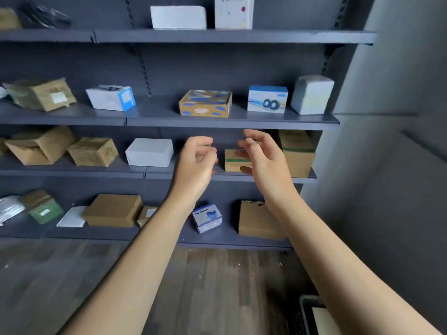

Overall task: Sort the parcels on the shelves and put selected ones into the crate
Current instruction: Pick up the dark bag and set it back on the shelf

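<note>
Both hands up in front of the shelving, holding nothing. Left hand (196, 163) has fingers loosely curled; right hand (262, 158) is half spread, fingers relaxed. There is a gap between them.

The small brown box with green stripe (232, 163) sits on the third shelf (72, 171), near the front edge. It shows in that gap, partly behind the right hand's fingers; can't tell if they touch it. The taller brown box with green band (298, 153) is just right of it, at the shelf's right end. The white box (150, 152) is to the left, with bare shelf between it and the left hand.

The second shelf (229, 123) lip runs just above both hands. On it, the patterned box (205, 103) sits directly above the gap, with open spacing between neighbours.

The dark crate (305, 310) is on the floor at bottom right, partly cut off by the right forearm. Something pale lies inside.

The wood plank floor (217, 286) lies below the bottom shelf. The grey wall (399, 165) closes in right beside the shelving.
</note>
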The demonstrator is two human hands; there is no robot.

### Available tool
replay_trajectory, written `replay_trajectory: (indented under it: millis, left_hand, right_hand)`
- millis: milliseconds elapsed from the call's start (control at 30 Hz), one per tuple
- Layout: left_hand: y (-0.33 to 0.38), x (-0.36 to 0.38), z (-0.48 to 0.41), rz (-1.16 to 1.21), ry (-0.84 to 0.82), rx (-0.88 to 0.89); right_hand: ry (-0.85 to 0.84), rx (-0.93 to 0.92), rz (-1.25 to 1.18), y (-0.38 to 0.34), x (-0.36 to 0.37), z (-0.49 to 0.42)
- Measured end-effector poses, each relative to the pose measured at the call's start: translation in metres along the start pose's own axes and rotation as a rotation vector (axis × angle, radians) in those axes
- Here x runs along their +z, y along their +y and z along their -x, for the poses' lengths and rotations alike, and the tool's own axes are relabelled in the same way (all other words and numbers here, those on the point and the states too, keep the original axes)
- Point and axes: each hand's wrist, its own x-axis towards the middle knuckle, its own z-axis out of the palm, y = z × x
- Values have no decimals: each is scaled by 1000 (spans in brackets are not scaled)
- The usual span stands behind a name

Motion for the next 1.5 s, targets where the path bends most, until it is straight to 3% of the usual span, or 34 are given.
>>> replay_trajectory:
  millis: [433,733,1033,1267,1500]
  left_hand:
    - [29,-268,-196,-52,100,228]
    - [33,-356,-324,-14,155,286]
    - [26,-427,-478,-119,235,326]
    - [16,-495,-584,-195,320,334]
    - [6,-548,-671,-274,270,274]
  right_hand:
    - [-6,-159,-78,-71,297,-129]
    - [-19,-307,-49,-87,418,-236]
    - [-78,-379,-78,-85,528,-381]
    - [-208,-414,40,-88,616,-472]
    - [-158,-385,457,-90,672,-535]
